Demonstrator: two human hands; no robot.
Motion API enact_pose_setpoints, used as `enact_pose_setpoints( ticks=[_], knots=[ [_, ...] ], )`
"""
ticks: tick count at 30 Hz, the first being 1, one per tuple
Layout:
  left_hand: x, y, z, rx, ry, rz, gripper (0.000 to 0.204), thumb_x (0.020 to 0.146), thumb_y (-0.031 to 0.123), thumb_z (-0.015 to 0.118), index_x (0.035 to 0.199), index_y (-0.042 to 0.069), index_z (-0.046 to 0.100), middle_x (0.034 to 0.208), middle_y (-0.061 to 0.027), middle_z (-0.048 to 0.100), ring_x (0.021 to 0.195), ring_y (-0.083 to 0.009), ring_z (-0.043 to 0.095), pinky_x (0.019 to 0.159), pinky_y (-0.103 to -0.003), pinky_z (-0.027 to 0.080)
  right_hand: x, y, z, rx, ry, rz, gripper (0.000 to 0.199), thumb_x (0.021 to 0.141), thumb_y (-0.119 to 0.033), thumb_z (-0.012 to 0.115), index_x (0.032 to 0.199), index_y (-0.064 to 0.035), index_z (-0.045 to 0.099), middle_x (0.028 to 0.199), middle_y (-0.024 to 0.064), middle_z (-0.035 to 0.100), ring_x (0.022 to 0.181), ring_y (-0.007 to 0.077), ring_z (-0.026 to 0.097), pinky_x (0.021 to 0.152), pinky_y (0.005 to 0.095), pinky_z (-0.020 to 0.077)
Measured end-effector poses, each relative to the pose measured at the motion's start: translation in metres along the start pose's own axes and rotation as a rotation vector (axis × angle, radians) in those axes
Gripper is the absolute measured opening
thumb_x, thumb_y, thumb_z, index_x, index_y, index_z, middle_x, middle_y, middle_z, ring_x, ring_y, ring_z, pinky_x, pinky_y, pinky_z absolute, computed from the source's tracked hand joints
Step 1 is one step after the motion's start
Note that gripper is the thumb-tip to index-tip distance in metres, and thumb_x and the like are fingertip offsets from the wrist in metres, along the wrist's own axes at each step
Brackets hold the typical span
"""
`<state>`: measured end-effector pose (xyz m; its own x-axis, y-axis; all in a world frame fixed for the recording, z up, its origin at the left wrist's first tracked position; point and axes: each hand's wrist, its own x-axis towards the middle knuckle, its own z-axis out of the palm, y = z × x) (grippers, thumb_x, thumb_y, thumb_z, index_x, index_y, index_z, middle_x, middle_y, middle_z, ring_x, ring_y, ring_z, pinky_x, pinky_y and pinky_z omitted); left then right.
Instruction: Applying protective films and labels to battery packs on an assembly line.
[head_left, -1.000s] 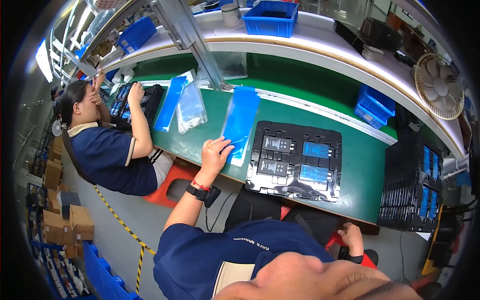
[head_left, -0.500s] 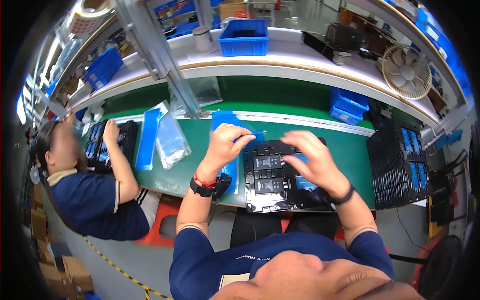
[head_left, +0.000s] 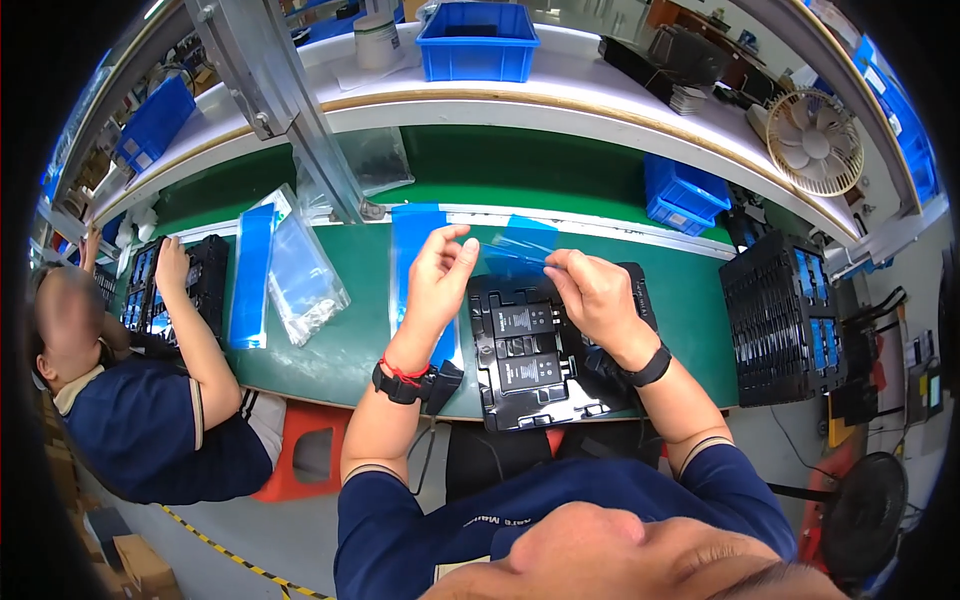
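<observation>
My right hand [head_left: 590,290] pinches the end of a thin clear film strip [head_left: 525,248] with a bluish tint. The strip reaches leftward above the far edge of a black plastic tray [head_left: 540,408]. My left hand [head_left: 440,275] is open, thumb and forefinger apart, just left of the strip's free end. Two flat black battery packs, an upper one [head_left: 525,320] and a lower one [head_left: 530,371], lie in the tray's left part. My right hand and wrist hide part of its right side. Under my left forearm lies a long blue film sheet [head_left: 415,222].
Clear plastic bags [head_left: 305,285] and another blue sheet [head_left: 252,270] lie to the left, near a co-worker's hand [head_left: 172,265] at black trays. Stacked black trays [head_left: 780,320] stand at right. Blue bins [head_left: 685,195] sit behind, under a shelf [head_left: 600,112].
The film passed from my left hand to my right, which closed on it. My left fingers parted and moved slightly away. The whole view shifted a little.
</observation>
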<state>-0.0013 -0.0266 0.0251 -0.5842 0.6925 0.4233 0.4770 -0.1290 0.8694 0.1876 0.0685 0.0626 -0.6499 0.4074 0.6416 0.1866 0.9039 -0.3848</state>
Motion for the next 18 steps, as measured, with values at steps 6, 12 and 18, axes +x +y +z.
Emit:
enact_pose_setpoints(
  ticks=[6,12,18],
  knots=[
    [-0.002,-0.005,0.006,-0.608,-0.450,-0.401,0.045,0.095,0.041,0.044,0.127,0.009,0.048,0.110,-0.0034,0.058,0.089,-0.0115,0.054,0.074,-0.025,0.043,-0.001,-0.009,-0.004,-0.157,0.059,-0.287,0.016,0.068,-0.007,0.069,0.082,-0.0054,0.063,0.087,0.0079,0.061,0.075,0.0231,0.058,0.057,0.0315,0.0483],
    [0.002,0.001,0.001,-0.601,-0.510,-0.523,0.051,0.094,0.045,0.044,0.115,0.001,0.060,0.096,-0.0048,0.063,0.078,-0.0093,0.056,0.073,-0.021,0.042,-0.006,-0.010,-0.009,-0.279,0.075,-0.487,0.019,0.064,-0.007,0.071,0.081,-0.0009,0.064,0.097,0.0094,0.059,0.079,0.0231,0.055,0.064,0.0354,0.0476],
    [0.000,-0.007,0.008,-0.504,-0.330,-0.551,0.055,0.094,0.045,0.043,0.115,-0.002,0.059,0.102,-0.0064,0.061,0.084,-0.0106,0.050,0.080,-0.029,0.041,-0.018,-0.021,-0.022,-0.082,0.121,-0.483,0.022,0.062,-0.003,0.074,0.083,-0.0026,0.067,0.098,0.0081,0.060,0.076,0.0218,0.053,0.061,0.0330,0.0439]
  ],
)
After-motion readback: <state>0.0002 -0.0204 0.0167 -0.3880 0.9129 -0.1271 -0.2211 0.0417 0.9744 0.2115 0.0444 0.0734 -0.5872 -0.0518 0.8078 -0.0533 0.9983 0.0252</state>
